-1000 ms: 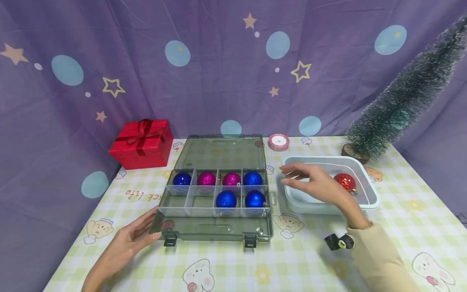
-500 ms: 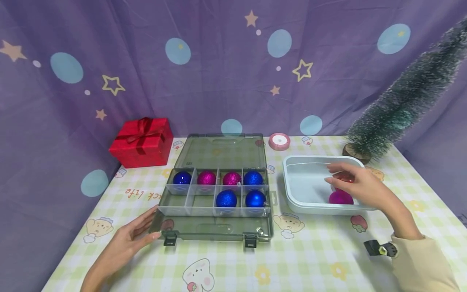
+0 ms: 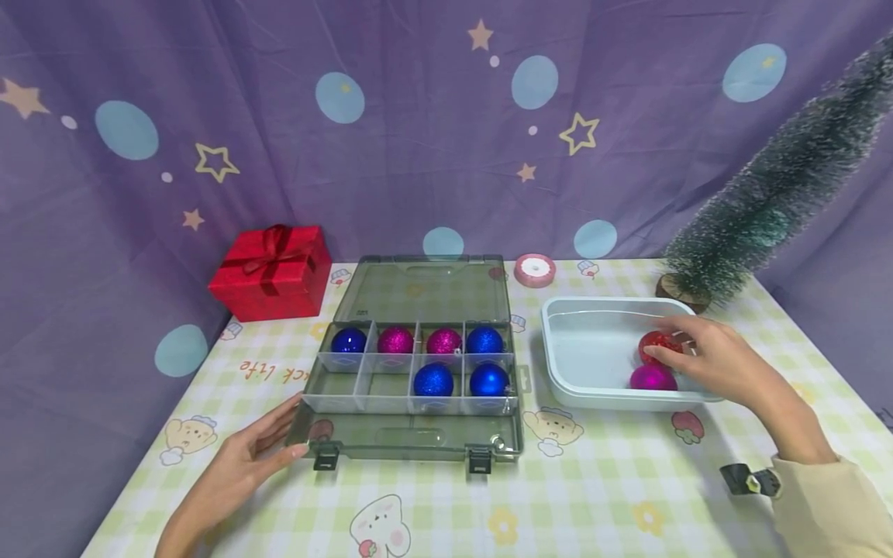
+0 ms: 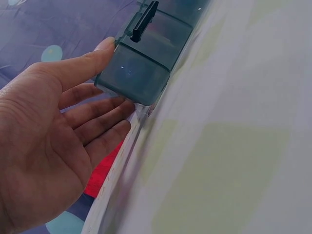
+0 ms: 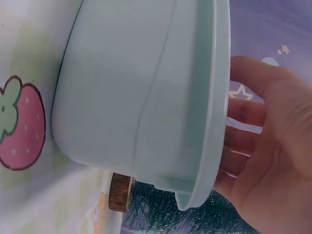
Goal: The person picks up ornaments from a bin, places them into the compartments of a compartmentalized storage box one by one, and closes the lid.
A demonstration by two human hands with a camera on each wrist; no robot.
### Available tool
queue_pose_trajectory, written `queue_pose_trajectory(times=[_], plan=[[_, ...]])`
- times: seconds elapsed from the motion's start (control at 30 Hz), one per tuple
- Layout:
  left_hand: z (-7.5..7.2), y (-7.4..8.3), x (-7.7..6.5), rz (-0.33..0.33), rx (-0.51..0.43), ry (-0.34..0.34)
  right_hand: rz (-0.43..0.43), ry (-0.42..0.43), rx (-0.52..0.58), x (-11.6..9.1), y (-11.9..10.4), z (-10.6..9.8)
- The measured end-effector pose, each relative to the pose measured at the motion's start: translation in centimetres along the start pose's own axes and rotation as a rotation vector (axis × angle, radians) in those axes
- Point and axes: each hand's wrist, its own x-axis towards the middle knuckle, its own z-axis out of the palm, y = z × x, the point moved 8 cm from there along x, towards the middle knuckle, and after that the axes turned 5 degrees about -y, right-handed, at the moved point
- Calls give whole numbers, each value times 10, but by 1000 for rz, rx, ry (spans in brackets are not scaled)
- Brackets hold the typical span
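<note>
A smoky clear organizer box (image 3: pixel 405 435) lies with its lid up, several blue and magenta Christmas balls in its compartments. The two front left compartments (image 3: pixel 332 383) hold none. My left hand (image 3: pixel 237 461) touches the box's front left corner with thumb and fingertips, the fingers loosely extended. To the right, my right hand (image 3: pixel 722 360) reaches over the rim of a pale blue plastic bin (image 3: pixel 579 395), thumb and fingers around a red Christmas ball (image 3: pixel 656 345). A magenta ball (image 3: pixel 653 378) lies just in front of it. In the right wrist view the bin's wall (image 5: pixel 126 87) hides the fingertips and balls.
A red gift box (image 3: pixel 275 275) with a bow stands at the back left. Behind the organizer sits a ribbon roll (image 3: pixel 534 270). A small artificial tree (image 3: pixel 760 201) on a wooden base rises behind the bin, near the curtain (image 3: pixel 418 155).
My right hand has moved right from the bin's left side, down to the red ball at its right end. The left hand has stayed at the box corner.
</note>
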Motion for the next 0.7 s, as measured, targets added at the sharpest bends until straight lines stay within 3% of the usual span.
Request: queue_pose_trajectory(times=[0.27,0.5,0.7], plan=[[1,1,0,-5,-1,-4,-10,-35,-99,4,3,3],[0,1,-1,4,-1,1,-11,-38,-296,8,-3,10],[0,1,-2,7,0,5,6,-59,-329,15,-4,15]])
